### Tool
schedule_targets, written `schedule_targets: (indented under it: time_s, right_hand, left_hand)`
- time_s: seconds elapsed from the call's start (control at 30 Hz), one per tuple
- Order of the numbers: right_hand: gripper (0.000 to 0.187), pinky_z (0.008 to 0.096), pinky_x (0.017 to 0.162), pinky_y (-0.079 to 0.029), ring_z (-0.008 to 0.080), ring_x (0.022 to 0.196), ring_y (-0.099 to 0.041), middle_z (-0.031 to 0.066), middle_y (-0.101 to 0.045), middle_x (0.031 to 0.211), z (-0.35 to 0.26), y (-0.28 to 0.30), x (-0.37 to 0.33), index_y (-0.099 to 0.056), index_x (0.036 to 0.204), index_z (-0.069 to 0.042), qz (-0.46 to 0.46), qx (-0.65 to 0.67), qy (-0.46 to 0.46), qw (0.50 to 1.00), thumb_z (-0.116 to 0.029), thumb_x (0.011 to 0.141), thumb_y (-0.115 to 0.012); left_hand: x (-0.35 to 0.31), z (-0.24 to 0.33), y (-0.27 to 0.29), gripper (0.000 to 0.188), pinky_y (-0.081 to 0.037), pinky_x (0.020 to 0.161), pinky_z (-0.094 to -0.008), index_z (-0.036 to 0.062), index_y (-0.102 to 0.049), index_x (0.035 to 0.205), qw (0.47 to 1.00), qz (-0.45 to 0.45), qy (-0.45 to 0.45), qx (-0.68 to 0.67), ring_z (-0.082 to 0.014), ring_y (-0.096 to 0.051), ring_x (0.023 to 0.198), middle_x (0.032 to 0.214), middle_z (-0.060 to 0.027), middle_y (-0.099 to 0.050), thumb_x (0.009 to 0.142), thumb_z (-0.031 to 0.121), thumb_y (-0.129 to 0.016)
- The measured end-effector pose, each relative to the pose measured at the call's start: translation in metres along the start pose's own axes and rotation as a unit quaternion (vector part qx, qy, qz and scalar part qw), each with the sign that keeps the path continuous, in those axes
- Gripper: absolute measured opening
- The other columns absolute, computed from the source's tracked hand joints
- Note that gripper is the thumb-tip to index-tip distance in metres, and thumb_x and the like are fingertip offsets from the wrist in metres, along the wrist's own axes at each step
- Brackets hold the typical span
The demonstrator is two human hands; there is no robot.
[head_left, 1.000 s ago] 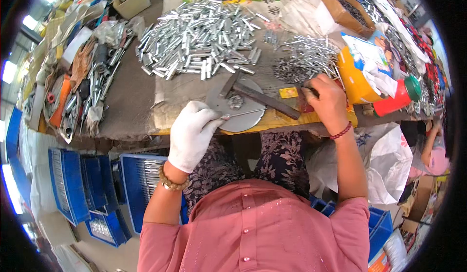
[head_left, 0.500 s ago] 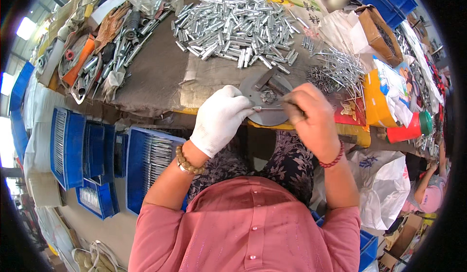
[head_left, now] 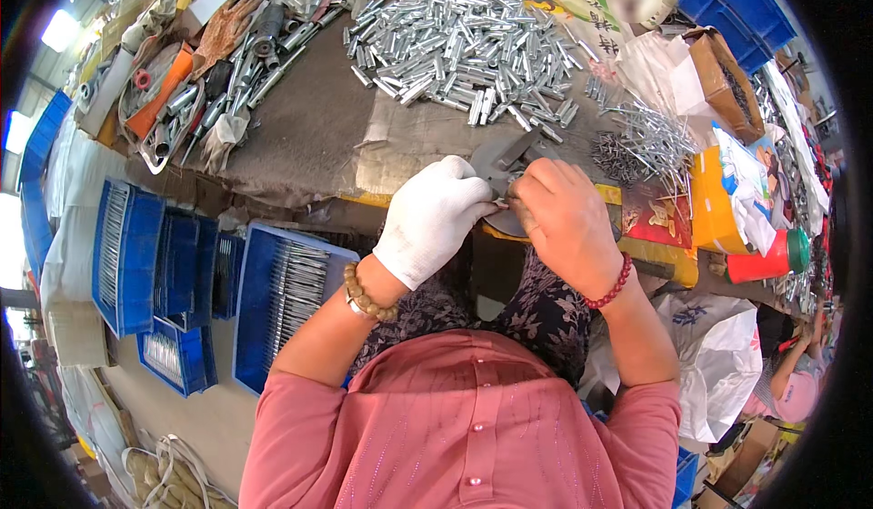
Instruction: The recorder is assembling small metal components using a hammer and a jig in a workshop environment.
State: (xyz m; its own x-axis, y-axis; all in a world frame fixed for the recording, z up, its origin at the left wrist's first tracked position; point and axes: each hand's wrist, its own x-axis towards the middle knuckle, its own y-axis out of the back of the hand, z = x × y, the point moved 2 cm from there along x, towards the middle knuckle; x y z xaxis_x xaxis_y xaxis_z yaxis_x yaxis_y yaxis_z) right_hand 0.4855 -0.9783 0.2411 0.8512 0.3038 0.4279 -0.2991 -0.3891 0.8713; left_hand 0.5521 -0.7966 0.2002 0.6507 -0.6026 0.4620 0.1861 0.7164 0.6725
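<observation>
Rt hand (head_left: 568, 222) has come in toward the L hand (head_left: 435, 218) vs half a sec ago; fingertips now nearly meet. Thin metal piece (head_left: 501, 204) sits at those tips, above the near part of the grey disc (head_left: 487, 158), mostly hidden. L (gloved) thumb + forefinger look pinched shut on it; R bare fingers curled in close, can't tell if they've got hold.

Poss. trouble: piece could slip, since glove fabric on smooth metal may grip poorly; hammer (head_left: 520, 148) lies v. close behind R fingers, so a knuckle might knock it.

Beyond: pile of metal sleeves (head_left: 464, 50), loose pins (head_left: 650, 145) to R.

Containers: big blue bin (head_left: 257, 282) lower L, w/ rows of silver rods (head_left: 296, 295); narrower blue tub (head_left: 138, 263) beside it, rods too. Cardboard box (head_left: 711, 68) upper R, small dark bits. Red jar (head_left: 759, 259), green lid, contents n/v.
</observation>
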Motion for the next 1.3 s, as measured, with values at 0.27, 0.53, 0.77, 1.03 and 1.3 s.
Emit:
schedule_targets:
  time_s: [0.27, 0.53, 0.77, 1.03, 1.3]
  right_hand:
    - [0.009, 0.0403, 0.080, -0.051, 0.0286, 0.091, -0.059, 0.0081, -0.055, 0.094, -0.005, 0.001, 0.007, -0.061, 0.090, -0.007, -0.030, -0.043, 0.054, 0.997, -0.009, 0.082, -0.063]
    - [0.019, 0.0416, 0.081, -0.051, 0.0285, 0.092, -0.060, 0.0079, -0.057, 0.094, -0.001, 0.001, -0.006, -0.066, 0.100, -0.008, -0.004, -0.029, 0.004, 1.000, -0.008, 0.081, -0.070]
    - [0.037, 0.0429, 0.086, -0.052, 0.0313, 0.095, -0.063, 0.0105, -0.063, 0.100, 0.027, 0.013, -0.029, -0.070, 0.116, -0.006, 0.003, -0.122, -0.143, 0.982, -0.006, 0.080, -0.077]
    - [0.037, 0.0422, 0.071, -0.055, 0.0334, 0.085, -0.068, 0.0115, -0.063, 0.103, -0.001, 0.034, -0.053, -0.073, 0.121, -0.009, 0.060, 0.024, -0.162, 0.985, -0.002, 0.084, -0.072]
    - [0.053, 0.0405, 0.071, -0.055, 0.0312, 0.086, -0.069, 0.0105, -0.064, 0.104, -0.011, 0.027, -0.065, -0.073, 0.130, -0.014, 0.053, -0.001, -0.112, 0.992, 0.005, 0.081, -0.071]
  left_hand:
    - [0.001, -0.001, -0.002, 0.017, -0.054, 0.079, -0.0406, 0.0067, -0.071, 0.089, 1.000, 0.001, -0.005, 0.014, -0.0314, -0.064, 0.089, 0.089, -0.0097, -0.064, 0.077, 0.008, -0.083]
    - [0.000, 0.000, 0.000, 0.013, -0.054, 0.080, -0.0390, 0.0082, -0.073, 0.090, 1.000, -0.010, 0.013, 0.004, -0.0300, -0.064, 0.090, 0.090, -0.0086, -0.063, 0.080, 0.011, -0.081]
    - [0.002, 0.001, 0.002, 0.011, -0.054, 0.082, -0.0387, 0.0085, -0.074, 0.090, 1.000, -0.022, 0.012, -0.004, -0.0293, -0.064, 0.091, 0.091, -0.0084, -0.063, 0.081, 0.010, -0.080]
    - [0.003, -0.001, 0.001, 0.012, -0.053, 0.081, -0.0395, 0.0076, -0.075, 0.092, 0.999, -0.033, 0.025, -0.019, -0.0304, -0.064, 0.090, 0.090, -0.0096, -0.063, 0.082, 0.009, -0.081]
    - [0.003, -0.001, 0.003, 0.014, -0.052, 0.079, -0.0397, 0.0064, -0.074, 0.093, 0.998, -0.027, 0.025, -0.043, -0.0311, -0.064, 0.087, 0.089, -0.0105, -0.063, 0.081, 0.008, -0.082]
